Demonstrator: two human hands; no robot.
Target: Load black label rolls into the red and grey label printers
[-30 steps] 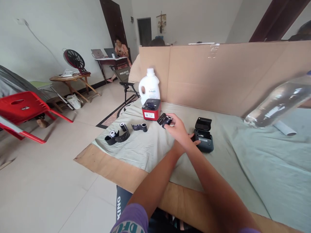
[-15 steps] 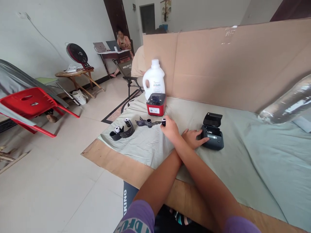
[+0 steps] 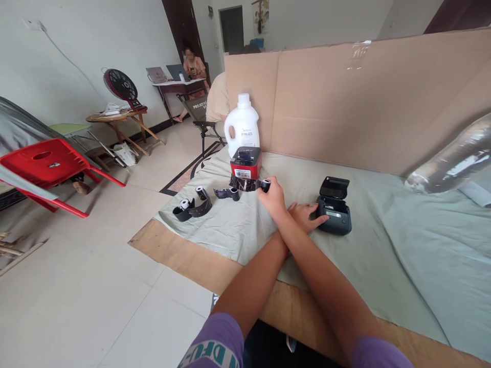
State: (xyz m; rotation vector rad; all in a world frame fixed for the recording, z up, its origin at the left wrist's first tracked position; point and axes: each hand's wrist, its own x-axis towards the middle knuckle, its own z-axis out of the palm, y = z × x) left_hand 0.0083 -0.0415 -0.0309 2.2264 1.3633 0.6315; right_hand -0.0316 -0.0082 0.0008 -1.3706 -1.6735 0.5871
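My forearms cross, the right one over the left. My right hand (image 3: 273, 197) pinches a small roll (image 3: 265, 185) of black paper with a pale core. From it a loose black strip (image 3: 245, 185) stretches left, across the lower front of a red and black box-shaped device (image 3: 246, 166). My left hand (image 3: 305, 217) lies on the cloth, fingers apart, its thumb and fingertips against the left side of a dark label printer (image 3: 334, 217) with its lid up. Left of the strip lie other partly unwound rolls: one curled roll (image 3: 233, 193) and a pair (image 3: 197, 202).
A white jug (image 3: 243, 125) stands behind the red device. A cardboard panel (image 3: 345, 102) closes off the back. A silvery wrapped object (image 3: 452, 158) lies at the right. A red chair (image 3: 42, 163), a fan (image 3: 120, 84) and a seated person (image 3: 195, 66) are farther left.
My right hand has shifted slightly right and turned, tipping the roll over. Its strip now shows broadside before the red device. My left hand stays at the printer.
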